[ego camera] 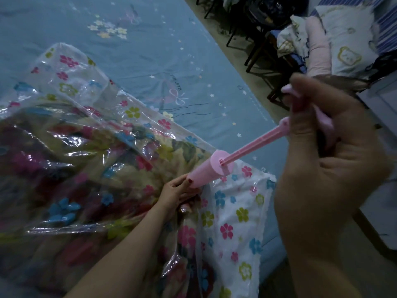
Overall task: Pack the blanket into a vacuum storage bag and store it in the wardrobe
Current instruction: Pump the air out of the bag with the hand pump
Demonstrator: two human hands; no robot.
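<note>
— Starting at the fingers: what is gripped?

— The pink T-handle (305,104) of a hand pump is enclosed by the curled fingers (300,91) of the right hand (326,160), close to the camera. The pump's barrel (206,171) is clasped low down by the left hand (178,194), its fingers wrapped round the cylinder, one red-painted nail showing.

— And between the two hands?

— A pink plunger rod (255,143) is seen drawn well out of the barrel's cap, running up at a slant to the handle.

— Where is the blanket?

— It is held inside the vacuum storage bag (240,216), a clear bag printed with pink, blue and green flowers. The blanket (120,168), patterned in dark colours, is visible through the crinkled plastic. The barrel's lower end is pressed against the bag; the valve itself cannot be made out.

— What lies beneath?

— The bag is laid on a bed covered by a blue sheet (150,50) printed with stars and bows. Beyond the bed's edge, dark chair legs (253,52) and a pile of pale bedding (335,39) are seen.
</note>
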